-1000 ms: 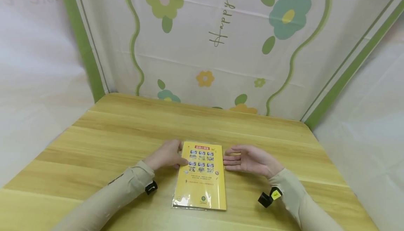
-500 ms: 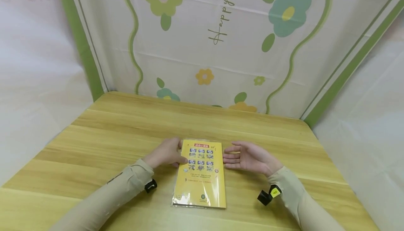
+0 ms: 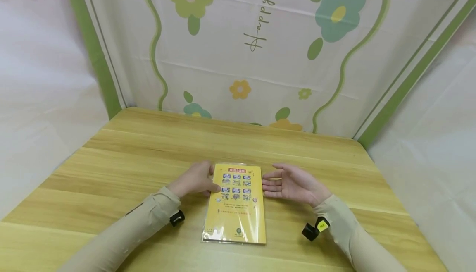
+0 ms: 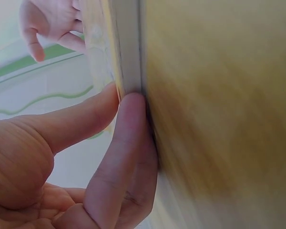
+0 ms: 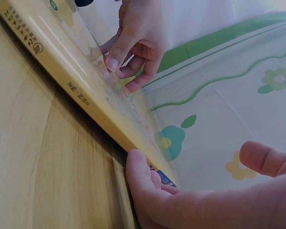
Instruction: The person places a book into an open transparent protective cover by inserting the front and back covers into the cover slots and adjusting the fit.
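A yellow book [image 3: 236, 218] with small printed pictures lies flat on the wooden table, inside a shiny clear plastic sleeve. At its left edge is my left hand [image 3: 195, 178]; the thumb rests on the cover rim and the bent fingers press the pale page side [image 4: 128, 47], pinching that edge. My right hand [image 3: 299, 185] is turned palm inward at the opposite side, its fingertips touching the printed spine [image 5: 81, 95] near the far corner. In the right wrist view the right thumb [image 5: 260, 160] stands away from the book. The book's underside is hidden.
The wooden table [image 3: 167, 139] runs back to a white curtain [image 3: 208, 65] printed with flowers and lettering. Pale cloth sides with green bands [image 3: 94, 53] stand left and right. A black strap device sits on each wrist, including the right wrist device [image 3: 312, 230].
Both hands keep their places at the book's two sides. The whole head view has shifted slightly, with the scene a little higher in the frame; the book stays flat.
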{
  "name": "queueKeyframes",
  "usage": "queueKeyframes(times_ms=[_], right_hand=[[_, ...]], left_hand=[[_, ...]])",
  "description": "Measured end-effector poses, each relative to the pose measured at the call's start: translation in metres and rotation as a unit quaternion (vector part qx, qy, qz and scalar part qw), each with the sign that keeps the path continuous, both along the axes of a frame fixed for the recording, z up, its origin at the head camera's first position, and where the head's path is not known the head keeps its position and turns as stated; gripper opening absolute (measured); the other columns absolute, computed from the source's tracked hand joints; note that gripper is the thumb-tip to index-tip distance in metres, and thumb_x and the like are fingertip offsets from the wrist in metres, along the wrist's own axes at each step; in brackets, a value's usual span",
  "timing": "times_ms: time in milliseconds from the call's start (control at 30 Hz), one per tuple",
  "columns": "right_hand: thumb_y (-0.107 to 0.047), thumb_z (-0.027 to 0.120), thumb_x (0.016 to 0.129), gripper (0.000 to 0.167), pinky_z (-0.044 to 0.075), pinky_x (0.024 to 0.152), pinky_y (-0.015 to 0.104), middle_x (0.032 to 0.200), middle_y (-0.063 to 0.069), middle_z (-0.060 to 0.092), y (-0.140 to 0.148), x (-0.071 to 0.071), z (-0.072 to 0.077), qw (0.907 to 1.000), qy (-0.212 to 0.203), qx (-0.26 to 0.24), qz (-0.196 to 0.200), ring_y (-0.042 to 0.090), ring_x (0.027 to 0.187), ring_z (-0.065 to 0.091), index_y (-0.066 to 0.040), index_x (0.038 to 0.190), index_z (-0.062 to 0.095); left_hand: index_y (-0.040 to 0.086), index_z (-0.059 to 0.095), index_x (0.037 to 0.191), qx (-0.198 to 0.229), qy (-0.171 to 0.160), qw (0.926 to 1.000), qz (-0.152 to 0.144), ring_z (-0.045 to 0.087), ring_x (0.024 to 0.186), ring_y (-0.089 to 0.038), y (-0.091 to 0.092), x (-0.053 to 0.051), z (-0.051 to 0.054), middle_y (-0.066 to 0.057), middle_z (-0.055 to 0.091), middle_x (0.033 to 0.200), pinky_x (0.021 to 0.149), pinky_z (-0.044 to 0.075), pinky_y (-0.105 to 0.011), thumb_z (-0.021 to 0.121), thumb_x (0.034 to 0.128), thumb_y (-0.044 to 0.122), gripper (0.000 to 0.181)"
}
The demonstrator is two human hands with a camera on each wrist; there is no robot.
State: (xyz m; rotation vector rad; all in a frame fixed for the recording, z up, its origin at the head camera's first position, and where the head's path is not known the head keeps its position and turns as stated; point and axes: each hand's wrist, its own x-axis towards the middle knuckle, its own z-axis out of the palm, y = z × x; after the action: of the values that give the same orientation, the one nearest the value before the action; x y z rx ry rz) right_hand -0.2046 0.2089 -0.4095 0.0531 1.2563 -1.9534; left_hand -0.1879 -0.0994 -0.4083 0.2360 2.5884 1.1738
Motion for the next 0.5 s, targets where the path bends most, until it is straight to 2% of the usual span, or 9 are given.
queueKeyframes(times_ms=[200, 367, 500], right_hand=[[-0.027, 0.041, 0.105, 0.063, 0.032, 0.111, 0.048, 0.141, 0.033, 0.032, -0.0035, 0.0007, -0.0016, 0.9999, 0.008, 0.006, 0.005, 0.039, 0.127, 0.042, 0.016, 0.144, 0.017], [-0.021, 0.041, 0.105, 0.058, 0.033, 0.110, 0.050, 0.144, 0.037, 0.029, -0.0051, 0.0019, -0.0033, 0.9990, 0.027, 0.004, 0.035, 0.045, 0.129, 0.040, 0.015, 0.144, 0.016], [-0.013, 0.041, 0.104, 0.050, 0.037, 0.107, 0.049, 0.141, 0.038, 0.035, -0.0083, 0.0022, -0.0076, 0.9979, 0.049, 0.031, 0.028, 0.044, 0.124, 0.047, 0.016, 0.141, 0.022]], left_hand=[[-0.010, 0.052, 0.112, 0.002, -0.002, 1.0000, -0.003, 0.064, 0.056, -0.020, -0.0009, -0.0008, -0.0014, -0.010, 0.061, 0.077, 0.054, 0.054, -0.029, 0.085, 0.0764, 0.006, 0.051], [-0.009, 0.054, 0.110, 0.003, -0.006, 0.9999, -0.011, 0.064, 0.056, -0.019, -0.0018, -0.0022, -0.0017, -0.010, 0.061, 0.076, 0.054, 0.055, -0.027, 0.084, 0.0768, 0.007, 0.048], [-0.008, 0.054, 0.112, -0.005, -0.010, 0.9994, -0.032, 0.058, 0.049, -0.017, -0.0037, -0.0030, 0.0005, -0.010, 0.061, 0.066, 0.047, 0.048, -0.023, 0.082, 0.0794, 0.010, 0.047]])
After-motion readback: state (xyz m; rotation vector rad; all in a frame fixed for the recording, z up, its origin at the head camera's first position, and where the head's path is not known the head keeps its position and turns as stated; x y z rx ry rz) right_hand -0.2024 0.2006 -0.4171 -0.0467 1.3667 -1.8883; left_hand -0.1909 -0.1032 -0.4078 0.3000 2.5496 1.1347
